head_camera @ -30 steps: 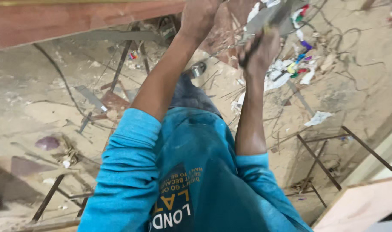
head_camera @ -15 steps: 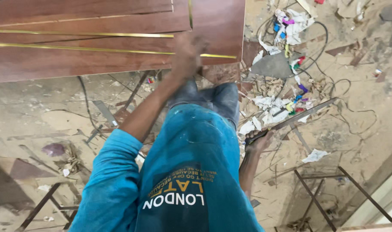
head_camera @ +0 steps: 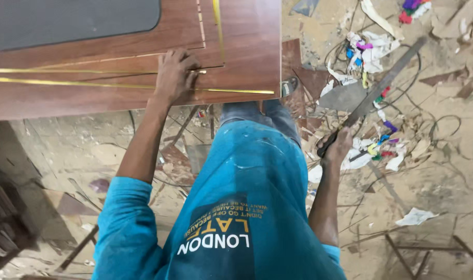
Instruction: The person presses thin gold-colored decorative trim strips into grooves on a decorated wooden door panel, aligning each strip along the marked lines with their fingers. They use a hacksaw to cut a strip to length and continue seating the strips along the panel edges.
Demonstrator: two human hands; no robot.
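Wood panel (head_camera: 80, 98) fills the top left of the view now, a big reddish-brown board with thin brass-coloured inlay strips (head_camera: 112, 85) running along it and a dark grey inset (head_camera: 70, 21) up in the corner. Half a second back it was only a band along the top, and a second ago you barely saw its edge, so the view has come down over it and the work surface is finally properly in front. Left hand (head_camera: 175, 77) has settled flat on the board, arm stretched forward, fingers spread and pressing right where the strips run, not closed around anything. Right hand (head_camera: 336, 148) was up high a second ago; it's now dropped out to the side with the elbow bent, fist wrapped round the dark handle of a long flat metal blade (head_camera: 376, 91) that angles up and away over the floor. Floor (head_camera: 433, 171) below is all scraps, wires and offcuts.
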